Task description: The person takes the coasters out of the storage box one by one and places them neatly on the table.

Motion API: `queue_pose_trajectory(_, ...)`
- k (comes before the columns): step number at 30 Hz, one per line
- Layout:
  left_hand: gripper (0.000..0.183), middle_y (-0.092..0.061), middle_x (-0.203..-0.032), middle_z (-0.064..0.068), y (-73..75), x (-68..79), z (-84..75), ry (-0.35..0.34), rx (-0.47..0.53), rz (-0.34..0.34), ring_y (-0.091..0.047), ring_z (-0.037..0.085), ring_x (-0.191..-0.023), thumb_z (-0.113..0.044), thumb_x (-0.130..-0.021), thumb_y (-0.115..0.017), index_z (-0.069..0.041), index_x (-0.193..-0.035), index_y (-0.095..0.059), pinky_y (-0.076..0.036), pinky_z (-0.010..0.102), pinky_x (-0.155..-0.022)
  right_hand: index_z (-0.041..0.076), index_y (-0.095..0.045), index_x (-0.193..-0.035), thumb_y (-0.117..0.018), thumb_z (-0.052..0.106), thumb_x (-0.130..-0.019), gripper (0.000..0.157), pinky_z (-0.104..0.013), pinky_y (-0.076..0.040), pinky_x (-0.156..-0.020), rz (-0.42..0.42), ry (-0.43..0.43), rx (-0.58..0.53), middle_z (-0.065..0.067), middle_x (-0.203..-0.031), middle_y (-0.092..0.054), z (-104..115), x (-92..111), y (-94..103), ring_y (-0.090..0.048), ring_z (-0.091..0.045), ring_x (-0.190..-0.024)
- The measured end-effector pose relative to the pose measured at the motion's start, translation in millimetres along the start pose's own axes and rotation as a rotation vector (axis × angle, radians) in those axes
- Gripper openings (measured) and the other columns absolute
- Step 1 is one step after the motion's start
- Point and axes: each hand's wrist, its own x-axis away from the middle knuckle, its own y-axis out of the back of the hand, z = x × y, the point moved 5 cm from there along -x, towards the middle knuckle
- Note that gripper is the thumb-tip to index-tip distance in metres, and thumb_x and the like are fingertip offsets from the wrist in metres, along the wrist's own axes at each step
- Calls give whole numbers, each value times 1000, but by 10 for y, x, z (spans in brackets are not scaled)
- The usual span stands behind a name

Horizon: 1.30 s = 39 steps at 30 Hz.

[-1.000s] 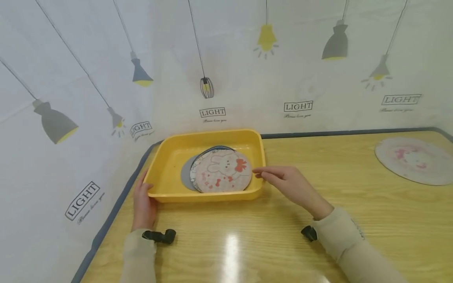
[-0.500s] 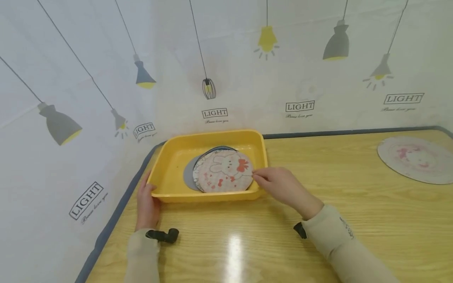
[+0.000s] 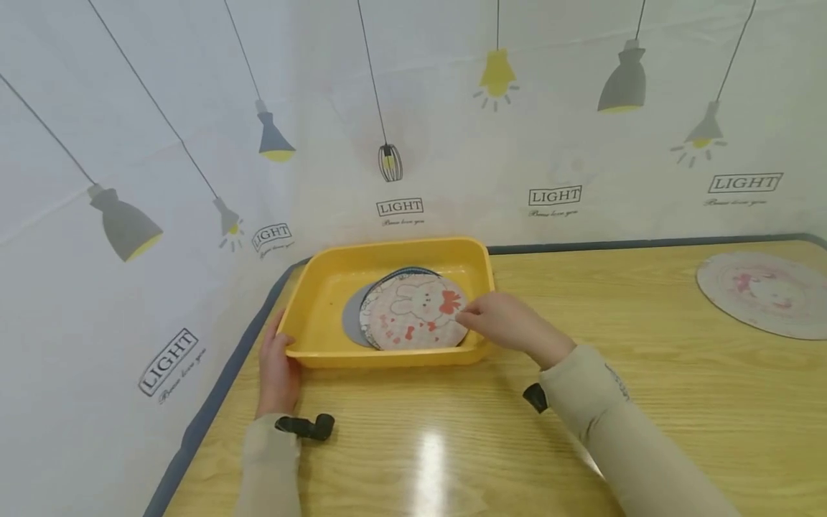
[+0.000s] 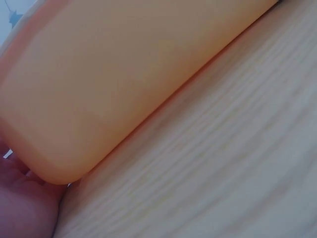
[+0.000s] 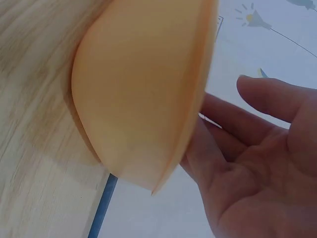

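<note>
1. the person's right hand (image 3: 510,323) reaches over the right wall of the deep, rectangular yellow tray (image 3: 323,301); its thumb stands apart from its loosely extended fingers, nothing visibly gripped. from here i can't tell whether the fingertips touch anything.
2. the left hand (image 3: 278,370) grips the tray's near left corner, thumb over the rim.
3. inside, beside the right hand's fingertips, a round pale-pink disc with a rabbit and red bows (image 3: 413,309) lies uppermost.
4. a dark-blue edge (image 3: 407,270) shows behind it; a plain grey round disc (image 3: 352,319) peeks out at left.
5. the tray sits on the wood-grain tabletop (image 3: 400,431).
6. well apart, far right: a round pale mat with a pink print (image 3: 762,291).
</note>
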Motion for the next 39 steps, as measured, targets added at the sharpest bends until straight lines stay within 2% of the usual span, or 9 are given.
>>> queue_pose_trajectory(4, 60, -35, -137, 8, 6, 3, 13, 8, -7, 13, -35, 30, -118, 5, -80, -28, -14, -136, -37, -35, 34, -89, 9, -67, -96, -47, 33, -90, 32, -28, -38, -54, 34, -46, -15, -2, -63, -50, -12, -93, -43, -45, -16, -56)
queue_pose_trajectory(7, 60, -35, -137, 7, 7, -2, 8, 0, -14, 17, -35, 30, -118, 5, -80, -29, -15, -136, -38, -36, 34, -89, 9, -62, -112, -46, 33, -91, 36, -32, -44, -67, 36, -61, -35, -3, -90, -61, -16, -148, -62, -54, -17, -73)
queue_pose_trajectory(10, 60, -34, -137, 7, 8, -3, 6, 8, 1, 20, -34, 31, -119, 5, -80, -28, -16, -136, -38, -36, 34, -89, 12, -56, -122, -46, 31, -91, 37, -36, -42, -81, 32, -35, -67, -2, -122, -54, -18, -211, -102, -51, -18, -97)
queue_pose_trajectory(12, 60, -34, -138, 7, 13, -2, 6, 12, 6, 25, -33, 31, -121, 5, -81, -29, -16, -136, -38, -36, 35, -90, 12, -54, -124, -45, 29, -92, 37, -37, -41, -84, 30, -16, -76, -2, -128, -49, -6, -251, -138, -49, -19, -104)
queue_pose_trajectory(16, 60, -34, -138, 7, 17, 6, 0, 8, 21, 27, -31, 33, -122, 5, -81, -29, -16, -136, -37, -34, 37, -91, 9, -50, -127, -45, 27, -92, 40, -39, -40, -85, 10, 20, -28, -7, -128, -49, 41, -307, -188, -48, -22, -106)
queue_pose_trajectory(23, 61, -34, -138, 8, 18, -15, -3, 0, 25, 34, -33, 32, -121, 5, -79, -30, -14, -137, -37, -35, 35, -92, 8, -48, -128, -45, 29, -92, 42, -43, -36, -93, -31, 13, 16, -9, -124, -51, 73, -370, -201, -47, -23, -110)
queue_pose_trajectory(28, 61, -36, -136, 7, 8, -20, -14, -13, 38, 34, -33, 33, -120, 6, -79, -30, -15, -135, -39, -35, 37, -91, 7, -47, -128, -44, 31, -92, 43, -43, -37, -92, -17, 13, 16, -9, -122, -53, 58, -404, -199, -48, -24, -109)
queue_pose_trajectory(35, 61, -36, -136, 5, 19, -20, -8, 6, 33, 15, -34, 32, -120, 6, -80, -30, -17, -135, -40, -34, 37, -92, 8, -50, -126, -47, 30, -91, 42, -41, -38, -90, 1, -1, -5, -7, -118, -55, 42, -484, -259, -50, -21, -101)
queue_pose_trajectory(39, 60, -37, -136, 5, 20, -23, -5, 7, 34, 15, -34, 32, -120, 6, -80, -30, -17, -134, -41, -35, 37, -91, 7, -50, -125, -47, 30, -91, 41, -40, -39, -89, 48, -12, 40, -7, -116, -56, 55, -528, -338, -50, -20, -99)
